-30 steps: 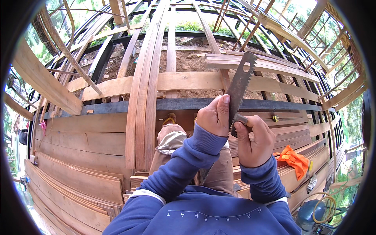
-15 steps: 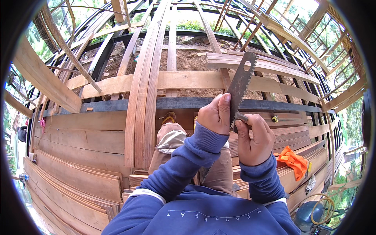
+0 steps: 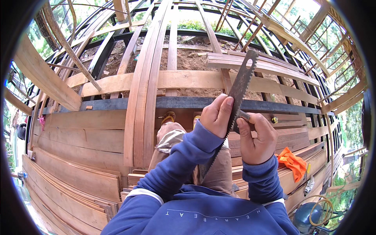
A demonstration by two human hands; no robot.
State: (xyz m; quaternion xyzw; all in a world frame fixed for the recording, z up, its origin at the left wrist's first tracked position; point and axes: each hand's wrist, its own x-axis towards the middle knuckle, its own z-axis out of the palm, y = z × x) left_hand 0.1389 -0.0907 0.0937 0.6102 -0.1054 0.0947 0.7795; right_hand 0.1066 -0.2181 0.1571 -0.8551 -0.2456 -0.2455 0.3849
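Observation:
I hold a long toothed saw blade upright and tilted in front of me, its teeth facing right. My left hand is wrapped around the middle of the blade. My right hand is just right of it, pinching a small dark tool whose tip rests against the toothed edge. The blade's lower end runs down between my blue sleeves toward my lap. What kind of tool it is stays unclear.
I sit on stacked wooden planks beside a black steel beam. Curved wooden laths run away over bare soil. An orange cloth lies on the right, with a blue machine and yellow hose below.

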